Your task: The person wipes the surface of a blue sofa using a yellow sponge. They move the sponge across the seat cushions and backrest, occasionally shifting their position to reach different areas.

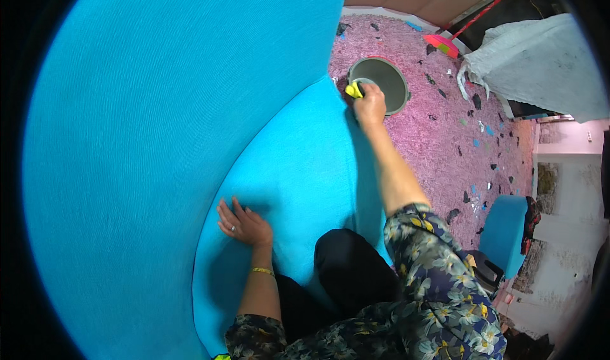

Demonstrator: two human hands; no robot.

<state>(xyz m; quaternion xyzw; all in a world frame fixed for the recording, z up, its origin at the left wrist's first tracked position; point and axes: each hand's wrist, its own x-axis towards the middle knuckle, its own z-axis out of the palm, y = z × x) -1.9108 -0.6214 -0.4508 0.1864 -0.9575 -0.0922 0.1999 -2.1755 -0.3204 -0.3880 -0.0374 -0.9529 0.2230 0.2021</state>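
Observation:
My right hand (370, 106) is closed around a small yellow-and-black object (355, 90), perhaps a sponge or brush, mostly hidden by the fingers. It is held over the near left rim of a grey bucket (394, 88), whose inside is partly covered by the hand. My left hand (246, 224), with a ring and a yellow wristband, rests on a turquoise upholstered seat (305, 155). Its fingers are apart and point towards the seam with the tall turquoise backrest (157, 121). My knees in black trousers (355, 264) are on or against the seat.
Pink carpet (429, 145) strewn with black, blue and white scraps surrounds the bucket. A pink broom (443, 44) with a red handle leans at the back, beside a draped whitish cloth (543, 64). A smaller turquoise padded piece (503, 236) stands at right. A bright yellow bit (222, 357) shows at the bottom.

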